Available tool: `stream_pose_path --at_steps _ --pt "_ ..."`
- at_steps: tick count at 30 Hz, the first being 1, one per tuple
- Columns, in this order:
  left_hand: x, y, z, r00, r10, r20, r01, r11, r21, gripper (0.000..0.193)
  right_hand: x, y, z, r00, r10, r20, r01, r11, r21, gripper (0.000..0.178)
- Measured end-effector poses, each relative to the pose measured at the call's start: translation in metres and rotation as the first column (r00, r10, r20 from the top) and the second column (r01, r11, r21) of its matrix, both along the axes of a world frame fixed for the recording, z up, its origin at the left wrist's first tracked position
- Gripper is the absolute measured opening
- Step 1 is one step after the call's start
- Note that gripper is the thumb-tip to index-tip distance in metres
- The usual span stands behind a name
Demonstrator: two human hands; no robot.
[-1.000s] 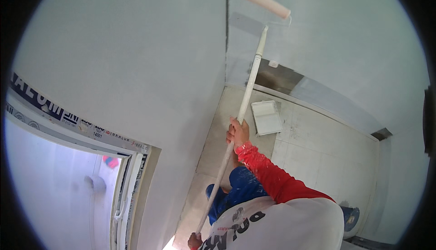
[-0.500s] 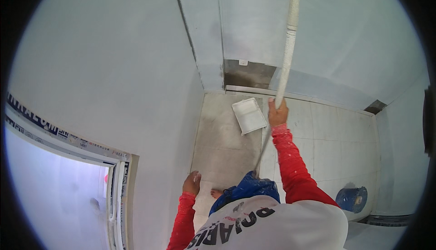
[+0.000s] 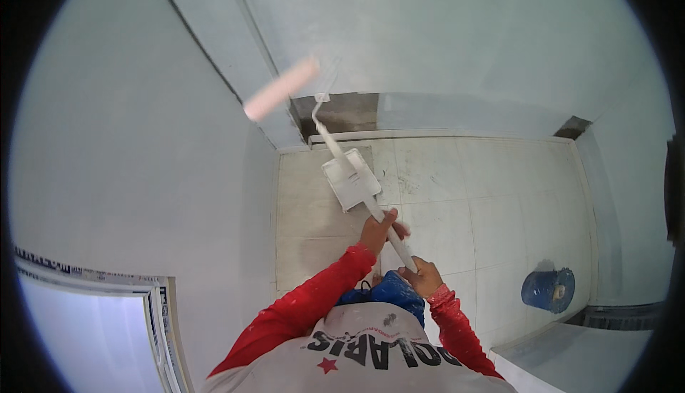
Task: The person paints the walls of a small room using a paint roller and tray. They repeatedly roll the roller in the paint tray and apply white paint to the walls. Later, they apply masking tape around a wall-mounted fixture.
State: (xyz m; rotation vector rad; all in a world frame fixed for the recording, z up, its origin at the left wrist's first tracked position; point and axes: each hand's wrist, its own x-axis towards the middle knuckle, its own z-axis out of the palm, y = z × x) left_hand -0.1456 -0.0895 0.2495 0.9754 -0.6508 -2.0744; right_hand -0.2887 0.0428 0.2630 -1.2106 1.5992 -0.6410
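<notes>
Both my hands are on the pale, paint-crusted pole of a paint roller [image 3: 377,209]. My left hand [image 3: 377,232] is wrapped round the pole in front of my waist, its fingers partly hidden. Closer to my body, my right hand [image 3: 422,277] grips the pole's lower end. The pole slants away to the far left. At its tip, a pinkish-white roller sleeve [image 3: 282,88], smeared by motion, hangs before the walls near their corner. A white paint tray [image 3: 365,177] lies on the floor, partly covered from view by the pole.
A blue bucket [image 3: 539,289] stands on the tiled floor [image 3: 439,214] to the right. Unpainted dark patches show low on the far wall [image 3: 485,43], one beside an outlet [image 3: 322,97]. At the lower left is a framed opening [image 3: 93,329]. A white ledge [image 3: 578,357] sits at lower right.
The pole has swung down to the left, bringing the roller sleeve into view. My left hand, empty before, has taken hold of the pole. My right hand has come down nearer my waist.
</notes>
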Motion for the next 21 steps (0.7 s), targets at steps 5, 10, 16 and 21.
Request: stream_pose_path --at_steps 5,10,16,21 --pt "-0.05 -0.018 -0.122 0.953 0.014 0.303 -0.102 0.956 0.277 0.029 -0.024 -0.016 -0.057 0.993 -0.028 -0.116 0.044 0.989 0.144 0.037" --pt "-0.086 -0.06 -0.213 0.923 -0.149 0.355 -0.03 0.892 0.451 0.03 -0.034 -0.059 -0.091 0.934 0.08 -0.348 0.066 0.92 0.387 0.041" --pt "-0.112 -0.18 -0.283 0.947 -0.232 0.223 0.075 0.832 0.549 0.029 -0.046 -0.055 -0.004 0.97 -0.244 0.0 0.159 0.633 0.757 0.054" --pt "-0.135 -0.316 -0.311 0.887 -0.3 0.352 0.104 0.871 0.48 0.034 -0.026 -0.097 0.046 0.828 -0.553 -0.091 0.401 0.471 0.785 0.037"
